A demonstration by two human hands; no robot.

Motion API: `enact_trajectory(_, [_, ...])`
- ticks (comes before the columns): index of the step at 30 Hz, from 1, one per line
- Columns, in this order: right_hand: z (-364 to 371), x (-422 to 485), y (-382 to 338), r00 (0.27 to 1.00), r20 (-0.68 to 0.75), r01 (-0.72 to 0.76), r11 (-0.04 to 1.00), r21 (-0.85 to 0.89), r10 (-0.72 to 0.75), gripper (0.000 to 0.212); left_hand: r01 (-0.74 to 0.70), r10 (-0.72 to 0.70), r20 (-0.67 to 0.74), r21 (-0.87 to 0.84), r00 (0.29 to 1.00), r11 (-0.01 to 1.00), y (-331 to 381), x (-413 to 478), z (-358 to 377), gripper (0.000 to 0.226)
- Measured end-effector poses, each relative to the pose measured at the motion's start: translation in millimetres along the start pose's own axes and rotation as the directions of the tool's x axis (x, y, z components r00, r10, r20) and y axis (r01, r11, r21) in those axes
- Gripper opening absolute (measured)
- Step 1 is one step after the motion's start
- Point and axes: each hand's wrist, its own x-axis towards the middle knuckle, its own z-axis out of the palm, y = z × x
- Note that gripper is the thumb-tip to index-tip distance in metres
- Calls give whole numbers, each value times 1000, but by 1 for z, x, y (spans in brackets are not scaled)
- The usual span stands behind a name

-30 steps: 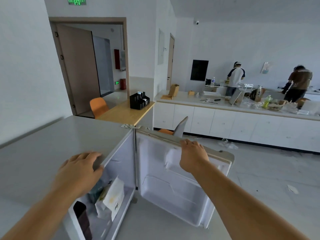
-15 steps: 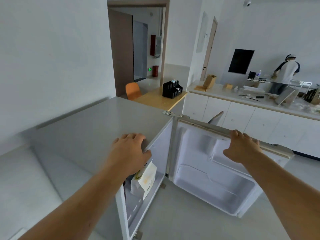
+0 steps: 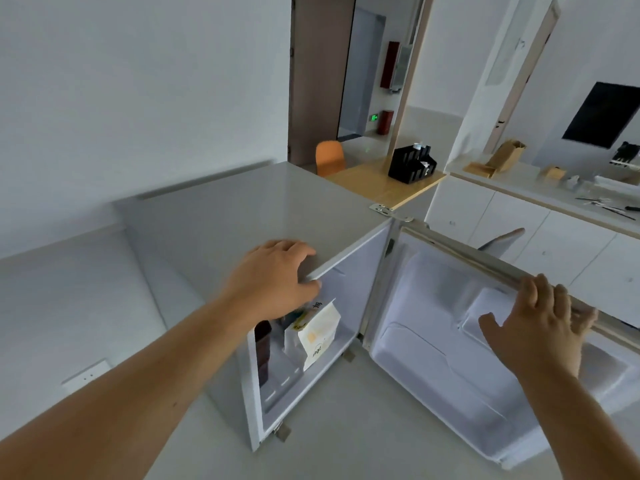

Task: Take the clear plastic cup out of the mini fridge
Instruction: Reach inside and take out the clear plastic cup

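The grey mini fridge [image 3: 221,220] stands open below me. My left hand [image 3: 277,278] lies on its top at the front edge, thumb over the lip, holding nothing. My right hand [image 3: 540,327] grips the top edge of the white fridge door [image 3: 433,341], which is swung wide to the right. Inside the fridge I see a white printed pouch [image 3: 317,336] and a dark container [image 3: 263,341] to its left. No clear plastic cup shows; my left hand and the fridge top hide the upper part of the inside.
A wall runs behind the fridge on the left. A wooden table [image 3: 381,185] with a black organiser [image 3: 412,164] and an orange chair [image 3: 329,157] stand beyond it. White cabinets [image 3: 519,223] run along the right. Pale floor lies in front of the fridge.
My view has swung left and downward, so more of the fridge's inside shows. Both hands keep their places on the fridge top and the door edge.
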Motion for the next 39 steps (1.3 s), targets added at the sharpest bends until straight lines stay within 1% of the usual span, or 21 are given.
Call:
enact_trajectory(2, [10, -3, 9, 994, -109, 38, 988, 150, -22, 81, 26, -26, -7, -12, 1000, 1000, 4, -5, -2, 62])
enact_trajectory(4, [18, -7, 14, 974, -225, 62, 942, 329, 14, 76, 0, 2, -40, 56, 999, 998, 12, -13, -1, 60])
enact_trajectory(6, [26, -15, 4, 944, -328, 134, 853, 504, 46, 66, -81, 93, -122, 105, 988, 991, 24, -28, 8, 51])
enact_trajectory(8, [39, -29, -22, 938, -343, 244, 792, 560, -46, 50, -197, 202, -231, 42, 952, 979, 35, -48, 29, 35])
enact_trajectory(10, [60, -44, -57, 939, -242, 342, 743, 576, -244, 36, -274, 247, -262, -74, 933, 959, 43, -69, 63, 23])
enact_trajectory(11, [72, -50, -77, 934, -158, 348, 712, 610, -322, 30, -252, 223, -213, -121, 951, 960, 45, -76, 82, 22])
enact_trajectory(13, [97, -57, -117, 907, 46, 281, 684, 673, -418, 14, -58, 52, -38, -191, 998, 980, 44, -80, 123, 28])
enact_trajectory(15, [122, -58, -155, 847, 222, 221, 699, 680, -484, 7, 200, -186, 85, -223, 979, 954, 34, -73, 165, 35])
enact_trajectory(17, [149, -55, -189, 800, 290, 228, 713, 663, -525, 15, 397, -376, 128, -300, 918, 867, 19, -62, 207, 37])
enact_trajectory(19, [171, -50, -218, 772, 336, 243, 739, 629, -540, 28, 527, -503, 169, -378, 848, 761, 5, -49, 242, 45])
enact_trajectory(21, [190, -43, -242, 734, 436, 225, 792, 567, -520, 45, 612, -593, 199, -437, 781, 659, -5, -36, 269, 60])
enact_trajectory(23, [206, -34, -259, 685, 556, 155, 840, 521, -471, 62, 661, -665, 192, -475, 722, 581, -14, -22, 290, 74])
enact_trajectory(24, [214, -30, -265, 665, 600, 106, 852, 513, -445, 63, 674, -688, 187, -489, 702, 554, -17, -15, 298, 78])
enact_trajectory(27, [233, -19, -272, 618, 672, -8, 852, 524, -408, 41, 693, -713, 213, -526, 668, 493, -24, -2, 311, 88])
enact_trajectory(29, [237, -14, -267, 614, 672, -15, 845, 535, -415, 37, 709, -714, 253, -536, 653, 458, -25, 3, 313, 96])
enact_trajectory(30, [235, -11, -262, 622, 652, 16, 840, 542, -433, 36, 719, -705, 283, -530, 650, 450, -24, 5, 315, 97])
enact_trajectory(34, [223, 10, -236, 629, 593, 139, 823, 551, -503, 28, 725, -626, 412, -565, 662, 394, -5, 19, 330, 70])
enact_trajectory(35, [222, 18, -231, 642, 578, 162, 826, 540, -504, 27, 722, -616, 439, -606, 654, 334, 1, 25, 333, 64])
enact_trajectory(36, [222, 25, -228, 658, 561, 186, 831, 525, -502, 26, 715, -610, 470, -656, 637, 242, 8, 32, 335, 60])
enact_trajectory(38, [226, 40, -224, 693, 533, 169, 828, 535, -486, 19, 685, -598, 521, -726, 609, 65, 17, 48, 338, 55])
enact_trajectory(39, [230, 45, -224, 706, 521, 142, 817, 559, -479, 13, 671, -600, 519, -740, 609, 40, 19, 57, 338, 55])
